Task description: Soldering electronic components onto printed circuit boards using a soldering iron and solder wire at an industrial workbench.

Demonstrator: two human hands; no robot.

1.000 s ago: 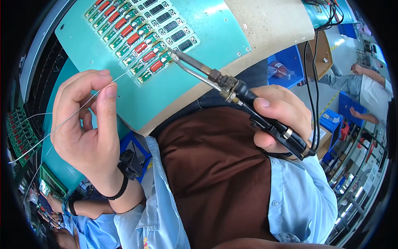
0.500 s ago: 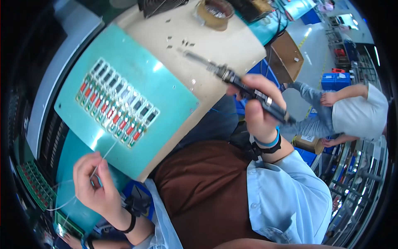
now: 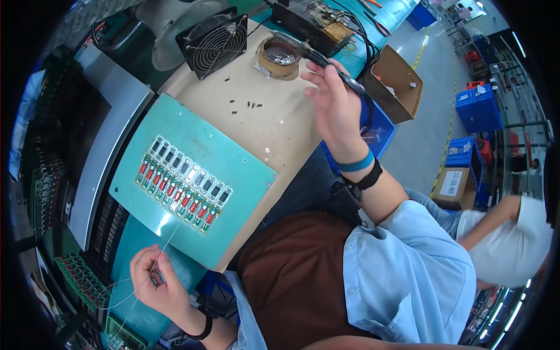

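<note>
My right hand [image 3: 335, 105] grips a black soldering iron [image 3: 318, 58], its tip over a round tin [image 3: 279, 57] at the far side of the beige table [image 3: 286, 128]. My left hand [image 3: 154, 283] pinches a thin solder wire [image 3: 166, 248] at the near left, below a teal jig plate [image 3: 233, 169]. The plate carries rows of small circuit boards [image 3: 184, 184] with red and black parts.
A black fan [image 3: 213, 42] stands at the back beside a soldering station [image 3: 312, 26]. Several tiny parts [image 3: 248, 105] lie on the table. Green board panels [image 3: 79, 280] sit at my left. Blue bins [image 3: 478, 108], cardboard boxes [image 3: 399, 81] and another person [image 3: 513, 233] are at the right.
My right hand has carried the soldering iron away from the jig plate to the round tin at the back. My left hand with the wire has dropped toward the near left.
</note>
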